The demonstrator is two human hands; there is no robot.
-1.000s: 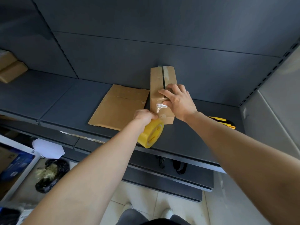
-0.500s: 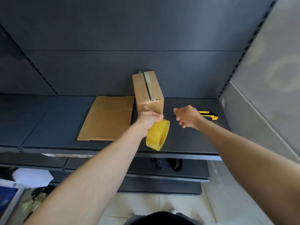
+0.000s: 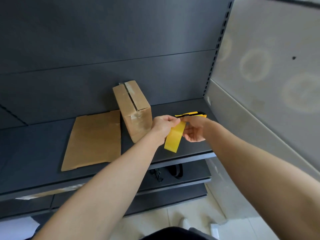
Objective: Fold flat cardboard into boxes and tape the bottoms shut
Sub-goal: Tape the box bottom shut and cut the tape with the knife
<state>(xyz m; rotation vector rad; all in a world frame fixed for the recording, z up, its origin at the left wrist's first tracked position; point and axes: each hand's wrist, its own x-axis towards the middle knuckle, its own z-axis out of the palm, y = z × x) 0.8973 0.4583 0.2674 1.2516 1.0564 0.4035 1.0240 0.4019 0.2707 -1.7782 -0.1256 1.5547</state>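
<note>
Yellow packing tape roll hangs edge-on just right of the folded cardboard box, gripped at its top by the left hand with fingers curled round the rim. The right hand meets it from the other side, palm turned toward the roll and fingers bent, fingertips at the roll's upper edge beside the left hand's. Whether they pinch a loose tape end or only touch the roll cannot be told.

The box stands on a dark metal shelf, its top seam partly open, with clear tape shining on the end nearest the hands. A flat cardboard blank lies on the shelf against the box's left side. To the box's right, behind the right hand, lies a yellow utility knife.
</note>
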